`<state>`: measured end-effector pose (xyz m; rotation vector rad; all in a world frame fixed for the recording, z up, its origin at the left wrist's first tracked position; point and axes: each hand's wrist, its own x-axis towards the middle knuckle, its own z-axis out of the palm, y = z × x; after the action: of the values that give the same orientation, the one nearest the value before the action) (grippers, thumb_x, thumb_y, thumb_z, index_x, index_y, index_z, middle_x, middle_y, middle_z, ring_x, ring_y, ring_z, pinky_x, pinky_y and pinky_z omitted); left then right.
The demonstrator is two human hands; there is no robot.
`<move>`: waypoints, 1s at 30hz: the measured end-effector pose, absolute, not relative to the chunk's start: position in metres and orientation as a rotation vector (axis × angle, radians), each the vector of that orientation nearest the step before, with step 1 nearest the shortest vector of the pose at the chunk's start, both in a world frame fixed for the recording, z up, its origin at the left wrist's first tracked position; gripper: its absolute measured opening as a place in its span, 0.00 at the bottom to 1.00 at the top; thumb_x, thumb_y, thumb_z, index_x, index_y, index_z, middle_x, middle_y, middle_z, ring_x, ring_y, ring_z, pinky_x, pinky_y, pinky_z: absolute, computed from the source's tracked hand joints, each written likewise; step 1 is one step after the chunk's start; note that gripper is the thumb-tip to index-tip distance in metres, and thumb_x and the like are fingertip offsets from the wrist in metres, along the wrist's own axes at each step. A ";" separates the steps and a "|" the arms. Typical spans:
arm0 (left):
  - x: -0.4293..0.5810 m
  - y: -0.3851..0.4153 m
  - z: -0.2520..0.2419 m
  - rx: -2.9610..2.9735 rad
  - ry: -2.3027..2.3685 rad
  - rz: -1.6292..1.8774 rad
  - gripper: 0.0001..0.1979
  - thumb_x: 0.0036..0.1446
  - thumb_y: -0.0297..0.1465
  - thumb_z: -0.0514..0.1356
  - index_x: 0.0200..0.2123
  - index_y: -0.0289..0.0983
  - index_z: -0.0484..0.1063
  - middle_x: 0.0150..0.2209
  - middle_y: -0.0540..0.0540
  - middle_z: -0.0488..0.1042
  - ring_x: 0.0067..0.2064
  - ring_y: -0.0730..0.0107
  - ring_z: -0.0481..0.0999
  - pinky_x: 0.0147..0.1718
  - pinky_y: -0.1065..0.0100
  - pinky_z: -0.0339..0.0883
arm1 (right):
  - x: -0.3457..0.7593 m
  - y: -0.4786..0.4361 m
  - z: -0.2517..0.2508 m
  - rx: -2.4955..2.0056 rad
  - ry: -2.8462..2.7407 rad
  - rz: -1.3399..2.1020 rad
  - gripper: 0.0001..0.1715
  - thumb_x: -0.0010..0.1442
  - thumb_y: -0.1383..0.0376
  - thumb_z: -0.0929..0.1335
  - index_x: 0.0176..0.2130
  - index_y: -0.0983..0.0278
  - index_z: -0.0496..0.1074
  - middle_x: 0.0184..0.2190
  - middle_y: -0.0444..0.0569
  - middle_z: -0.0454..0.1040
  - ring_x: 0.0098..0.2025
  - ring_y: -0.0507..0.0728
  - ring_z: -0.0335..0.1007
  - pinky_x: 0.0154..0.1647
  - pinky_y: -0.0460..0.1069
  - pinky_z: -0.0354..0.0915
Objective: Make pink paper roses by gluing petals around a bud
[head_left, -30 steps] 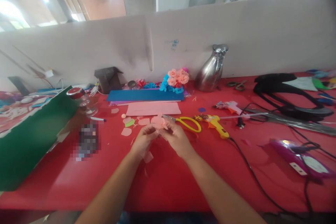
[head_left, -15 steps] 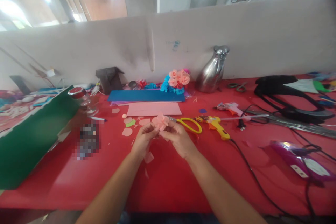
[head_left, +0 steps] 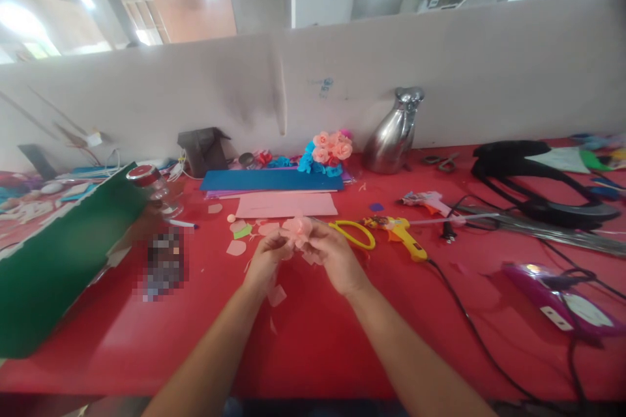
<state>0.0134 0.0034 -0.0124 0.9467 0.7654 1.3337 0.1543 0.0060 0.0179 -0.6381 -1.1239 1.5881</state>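
Between my two hands is a pale pink paper flower (head_left: pixel 298 229) with ruffled petals, held over the red table. The fingers of my left hand (head_left: pixel 267 260) pinch its left side. My right hand (head_left: pixel 340 257) grips it from the right, its fingertips on the petals. Just beyond my right hand lie scissors with yellow handles (head_left: pixel 359 234), their blades hidden. Cut paper petals (head_left: pixel 237 247) are scattered left of my hands, with a light green piece (head_left: pixel 241 230) among them. One more pink petal (head_left: pixel 276 295) rests below my left hand.
Pink paper sheets (head_left: pixel 286 204) and a blue sheet (head_left: pixel 268 180) lie behind, near a bunch of finished flowers (head_left: pixel 332 148). A yellow glue gun (head_left: pixel 408 240) with its cord sits right. Also around are a steel jug (head_left: pixel 394 137), glass jar (head_left: pixel 159 192) and green box (head_left: pixel 73 267).
The flower has turned slightly between my fingers, and my right fingertips have shifted on its petals. Both hands stay in nearly the same place. The view has tilted a little.
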 end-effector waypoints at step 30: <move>0.014 0.003 -0.012 0.970 0.917 1.303 0.08 0.47 0.33 0.65 0.30 0.35 0.73 0.26 0.50 0.72 0.29 0.74 0.70 0.31 0.73 0.62 | 0.185 0.015 0.027 -1.016 -0.994 1.210 0.15 0.52 0.54 0.69 0.33 0.63 0.74 0.24 0.44 0.72 0.24 0.51 0.65 0.26 0.46 0.61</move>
<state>0.0143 0.0027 -0.0121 0.9705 0.9166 1.3026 0.1851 0.0149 0.0270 -1.0158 -0.9941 1.2099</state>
